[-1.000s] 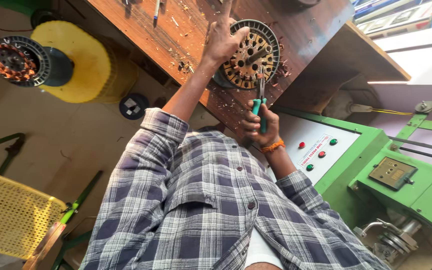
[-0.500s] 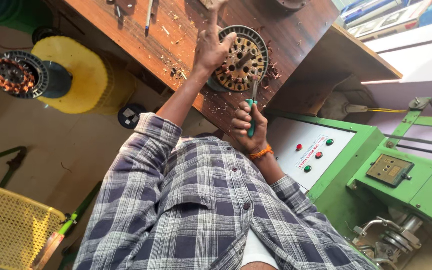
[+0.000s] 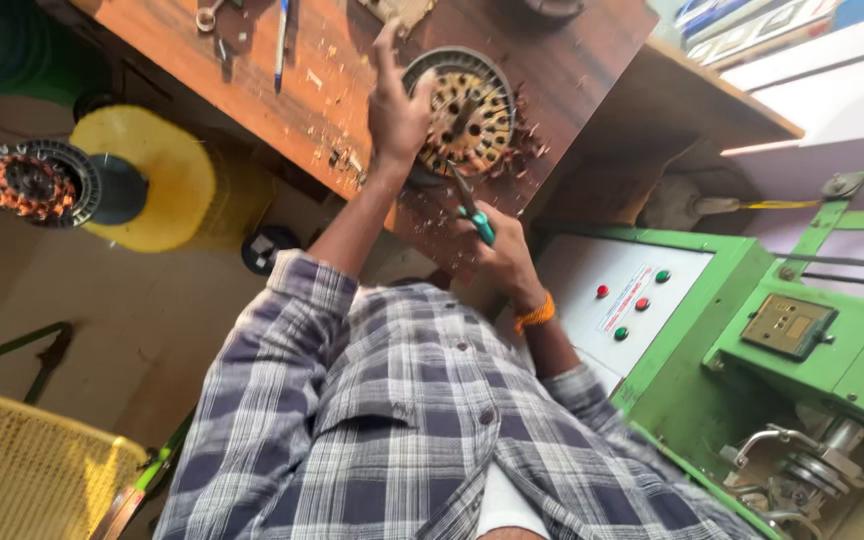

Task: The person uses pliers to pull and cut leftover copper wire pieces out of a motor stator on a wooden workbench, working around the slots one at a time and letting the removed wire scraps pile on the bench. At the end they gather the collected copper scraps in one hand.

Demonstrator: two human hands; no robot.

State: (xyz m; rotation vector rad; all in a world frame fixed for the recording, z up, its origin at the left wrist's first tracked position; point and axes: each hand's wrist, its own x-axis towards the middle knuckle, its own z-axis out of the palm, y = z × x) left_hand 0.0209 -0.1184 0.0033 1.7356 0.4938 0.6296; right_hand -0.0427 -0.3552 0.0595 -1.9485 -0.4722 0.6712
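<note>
Left hand (image 3: 397,110) spread, steadying round stator (image 3: 470,108) on wooden bench (image 3: 572,60). Right hand (image 3: 500,255) fisted round green-handled tool (image 3: 474,215), probably pliers. Slip risk: tip could jab the bracing fingers.

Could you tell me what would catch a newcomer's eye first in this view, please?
Most striking is the round slotted metal motor core on the brown wooden bench, with the left hand on its rim. The right hand pokes a green-handled tool at its near edge. Also bold: the big yellow spool far left and the green machine on the right.
</note>
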